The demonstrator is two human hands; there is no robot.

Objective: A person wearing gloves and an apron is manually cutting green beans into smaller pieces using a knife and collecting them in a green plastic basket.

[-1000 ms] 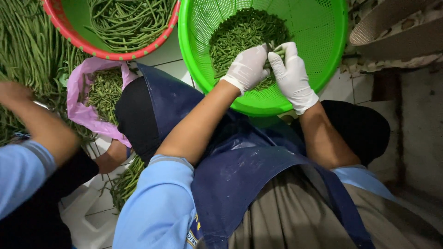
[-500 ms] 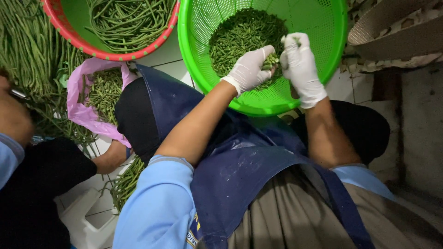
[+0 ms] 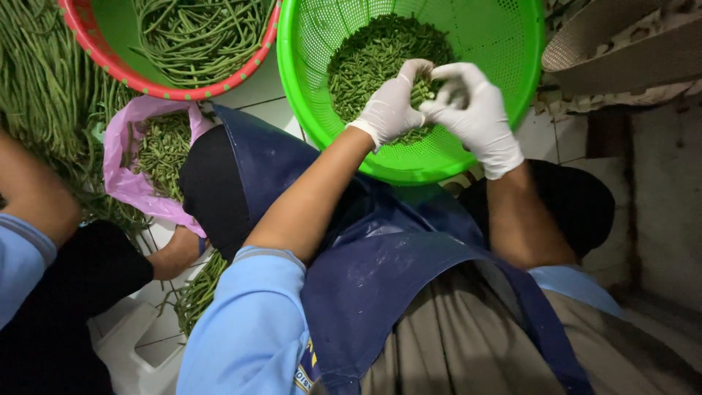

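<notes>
Left hand (image 3: 391,110) and right hand (image 3: 475,117) both in thin white disposable gloves, forearms bare. Light blue short sleeves — small patch near the left hem, unreadable. Dark navy apron over black trousers; greyish-brown cloth below, possibly a skirt.

Cut green beans (image 3: 369,62) heaped in my green colander (image 3: 504,51)

I've got both gloved hands meeting over the heap, my left hand (image 3: 391,106) and my right hand (image 3: 472,110) pinching a few short pieces fingertip to fingertip; the beans are chopped small, dark green, mounded toward the back and middle of the round perforated basket, which sits tipped against my knees on the pale tile floor
</notes>
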